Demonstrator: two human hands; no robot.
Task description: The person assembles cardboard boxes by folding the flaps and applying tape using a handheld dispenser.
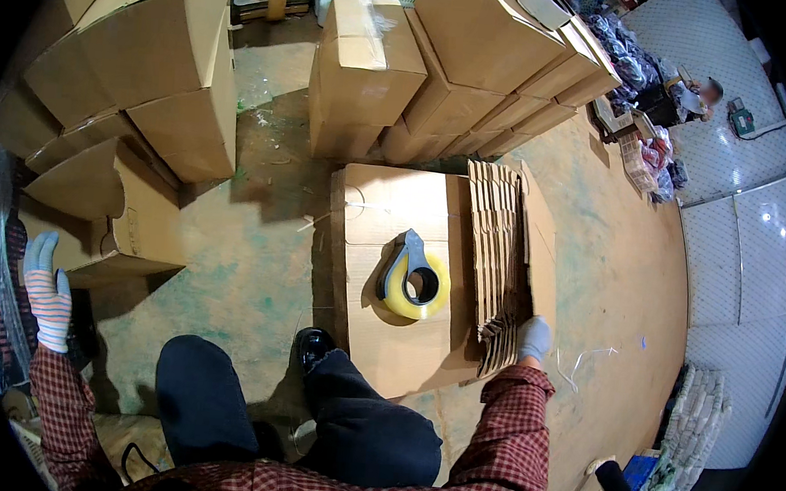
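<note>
Right hand (534,338), gloved in grey, is down on the near end of a stack of flattened cardboard sheets (497,261) standing on edge, fingers curled over the ends — though whether it grips one sheet or several, the angle doesn't let me tell. The stack leans beside a big closed carton (386,218) on the floor. On top of that carton sits a tape dispenser (411,281) with a yellow roll, just left of the stack, touched by neither hand. Left hand (46,292), in a striped glove, is raised well off to the left, fingers straight and together, holding nothing, close to an open box (111,215) lying tilted. Stacked cartons (476,62) fill the far side. One black shoe (313,344) sits against the big carton's near corner.
</note>
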